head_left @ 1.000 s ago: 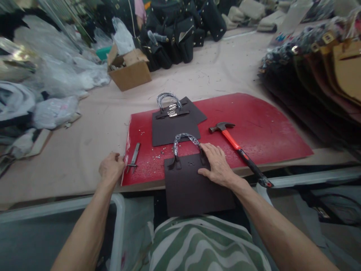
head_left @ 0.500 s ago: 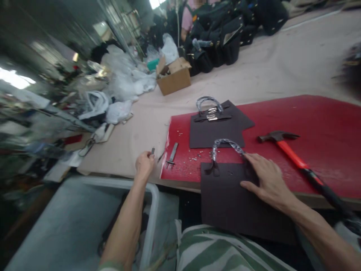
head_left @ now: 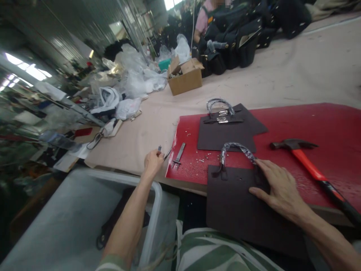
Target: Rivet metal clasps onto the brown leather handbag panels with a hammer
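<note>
A dark brown bag panel (head_left: 237, 205) lies over the table's near edge, its arched handle (head_left: 236, 146) wrapped in clear plastic. Flat on its upper right part rests my right hand (head_left: 279, 186), fingers stretched by the handle's base and thumb apart. My left hand (head_left: 154, 162) is closed in a pinch at the left, with the end of a small metal tool (head_left: 159, 148) showing above the fingers. Just right of these fingers lies a thin dark tool (head_left: 168, 153). A metal pronged tool (head_left: 179, 154) is on the red sheet (head_left: 299, 116).
A claw hammer (head_left: 307, 162) with a red and black handle lies at right. Behind are another handled panel (head_left: 220, 137), a cardboard box (head_left: 186, 81) and black bags (head_left: 248, 37) near a person in pink. A grey bin (head_left: 64, 222) stands below left. Small bits dot the sheet.
The view has turned slightly, so everything sits further right in the picture. My left hand has come a little closer to the thin dark tool. My right hand stays on the panel.
</note>
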Demonstrator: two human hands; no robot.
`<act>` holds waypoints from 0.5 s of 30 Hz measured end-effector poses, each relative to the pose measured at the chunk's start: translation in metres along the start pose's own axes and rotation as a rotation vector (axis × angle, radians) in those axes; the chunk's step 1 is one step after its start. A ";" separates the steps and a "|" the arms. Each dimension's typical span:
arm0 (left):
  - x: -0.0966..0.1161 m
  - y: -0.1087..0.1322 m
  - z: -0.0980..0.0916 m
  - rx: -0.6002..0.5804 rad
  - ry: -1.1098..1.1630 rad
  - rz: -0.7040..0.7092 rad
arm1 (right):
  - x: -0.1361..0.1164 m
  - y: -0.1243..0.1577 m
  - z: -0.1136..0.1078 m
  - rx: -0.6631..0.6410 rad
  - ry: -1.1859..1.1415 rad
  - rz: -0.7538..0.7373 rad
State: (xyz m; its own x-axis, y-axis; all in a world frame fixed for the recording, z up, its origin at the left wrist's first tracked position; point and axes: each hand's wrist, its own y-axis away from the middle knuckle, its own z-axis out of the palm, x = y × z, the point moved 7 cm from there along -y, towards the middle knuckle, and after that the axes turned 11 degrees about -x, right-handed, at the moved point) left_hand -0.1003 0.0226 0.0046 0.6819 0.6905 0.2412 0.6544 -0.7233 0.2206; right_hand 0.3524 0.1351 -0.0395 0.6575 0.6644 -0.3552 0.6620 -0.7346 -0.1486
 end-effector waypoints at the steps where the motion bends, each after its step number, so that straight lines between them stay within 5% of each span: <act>1: 0.012 0.005 0.002 -0.001 0.008 0.042 | -0.001 0.001 -0.001 -0.013 -0.007 0.010; 9: 0.118 0.088 0.036 0.075 0.155 0.524 | -0.005 0.006 -0.010 -0.055 -0.143 0.028; 15: 0.153 0.140 0.077 0.098 0.252 0.660 | -0.009 0.005 -0.022 0.048 -0.174 0.084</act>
State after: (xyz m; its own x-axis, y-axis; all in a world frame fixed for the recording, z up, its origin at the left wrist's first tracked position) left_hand 0.1207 0.0277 -0.0007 0.8572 0.0774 0.5092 0.1653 -0.9777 -0.1298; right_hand 0.3584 0.1285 -0.0167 0.6346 0.5701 -0.5218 0.5868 -0.7948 -0.1547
